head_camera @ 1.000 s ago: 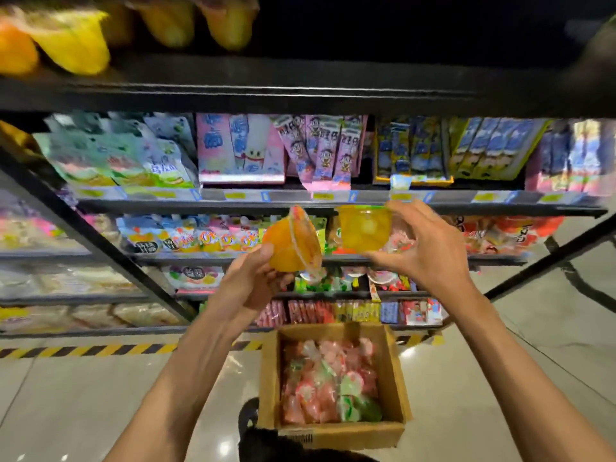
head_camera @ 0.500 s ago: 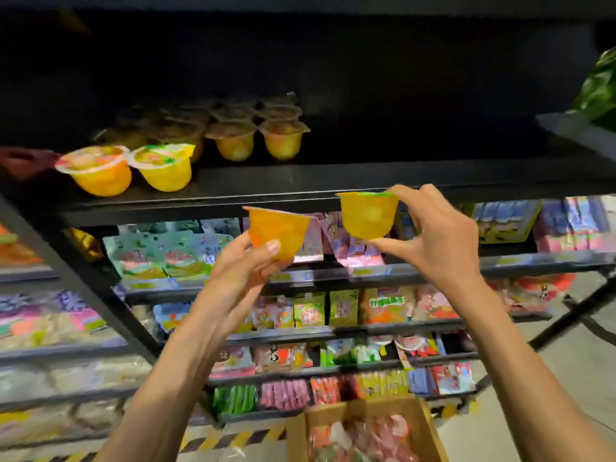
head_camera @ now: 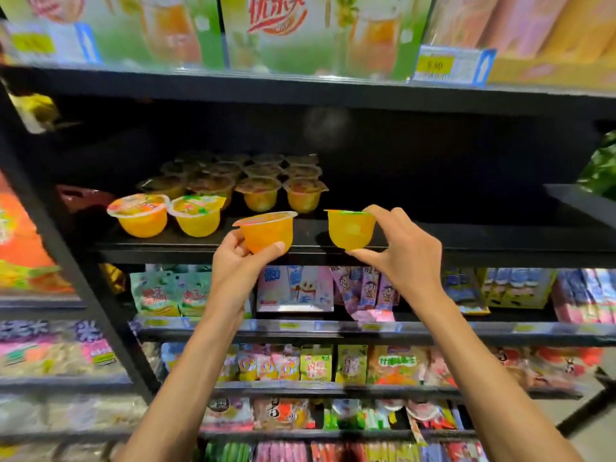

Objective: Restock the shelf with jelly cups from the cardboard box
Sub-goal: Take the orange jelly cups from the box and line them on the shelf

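The left hand [head_camera: 238, 261] grips an orange plastic jelly cup [head_camera: 266, 230] and the right hand [head_camera: 405, 253] pinches a yellow plastic jelly cup [head_camera: 350, 228]. Both cups are upright at the front edge of the black metal shelf [head_camera: 483, 240], right of the stocked cups [head_camera: 206, 198].

1. I see bare board along the shelf [head_camera: 483, 240]'s right half, front edge to back.
2. Stocked jelly cups [head_camera: 256, 191] block its left-back part.
3. The upper shelf [head_camera: 300, 91] caps headroom.
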